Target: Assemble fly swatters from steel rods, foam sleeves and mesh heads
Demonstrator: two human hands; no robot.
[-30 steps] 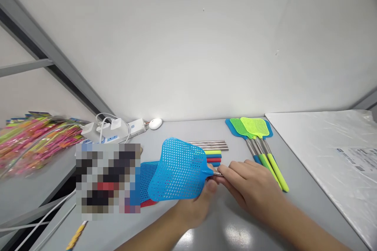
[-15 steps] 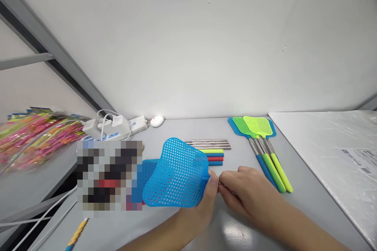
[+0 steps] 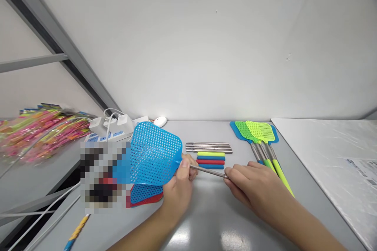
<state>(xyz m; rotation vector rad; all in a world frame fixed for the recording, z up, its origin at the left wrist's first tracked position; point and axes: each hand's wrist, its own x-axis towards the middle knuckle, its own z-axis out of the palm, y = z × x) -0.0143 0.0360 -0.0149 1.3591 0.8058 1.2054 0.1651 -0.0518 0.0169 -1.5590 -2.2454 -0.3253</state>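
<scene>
Blue perforated plastic forms the swatter head (image 3: pixel 156 153) in my left hand (image 3: pixel 181 186); thumb and fingers pinch it at the neck, and the mesh spreads toward ten o'clock. A metal rod (image 3: pixel 209 171) slants out of that hand, between three and four o'clock, to my right hand (image 3: pixel 250 182), whose fingers are curled firmly around its other end. My left fingers cover the spot between neck and rod, so I cannot tell how they meet.

Taking the rod as the middle of the dial, at twelve on the grey table (image 3: pixel 203 208) lie more metal rods (image 3: pixel 209 147), and just nearer, four coloured tubes (image 3: pixel 210 162). At two, swatters (image 3: pixel 260 131) with blue, green and yellow-green heads overlap. At eight, other heads (image 3: pixel 147 198) lie stacked, blue over red. A white power strip (image 3: pixel 118 135) sits at ten, and bagged pink and yellow goods (image 3: pixel 50 133) between nine and ten. At three, a white wrapped sheet (image 3: pixel 318 153) carries a label (image 3: pixel 362 168) with a blue mark and dark block; its print is too small for me to read.
</scene>
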